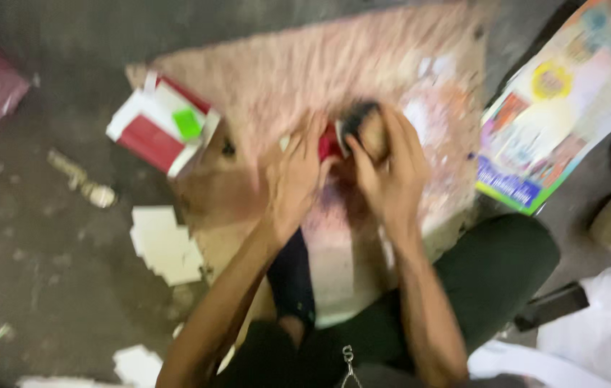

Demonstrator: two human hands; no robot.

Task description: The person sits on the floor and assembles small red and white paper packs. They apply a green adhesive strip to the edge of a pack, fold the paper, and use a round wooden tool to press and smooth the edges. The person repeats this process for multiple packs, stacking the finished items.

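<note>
The frame is blurred. My left hand [292,179] and my right hand [384,169] meet over a pinkish board [320,65] on the floor. Between them sits a small red piece [328,146], which my left fingers touch. My right hand is closed around a small dark, rounded object [360,121] just right of the red piece. What exactly either object is cannot be told through the blur.
A red-and-white box with a green patch [163,123] lies at the board's left corner. White card pieces [165,244] lie on the grey floor. A colourful printed sheet [561,108] lies to the right. My dark-trousered leg [492,273] is below.
</note>
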